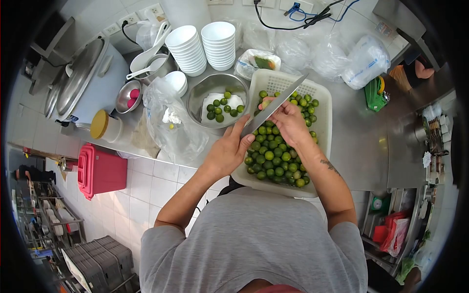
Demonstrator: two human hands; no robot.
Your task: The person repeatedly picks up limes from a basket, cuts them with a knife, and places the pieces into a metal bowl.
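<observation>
A long knife (279, 104) slants over the basket of limes, its tip pointing up and to the right. My left hand (228, 150) is closed round its lower end, so the handle is hidden. My right hand (289, 123) is closed beside the middle of the blade, fingertips right at it; I cannot tell what they hold. Below lie many green limes (273, 158) in a white plastic basket (322, 110). Left of the knife, a steel bowl (194, 108) holds several limes on a white sheet.
Stacked white bowls (220, 46) stand at the back. A clear plastic bag (171, 132) lies left of the steel bowl, near a yellow-lidded tub (105, 126). A large lidded pot (93, 80) stands at far left. Bagged goods (366, 61) and a green object (376, 95) are at back right.
</observation>
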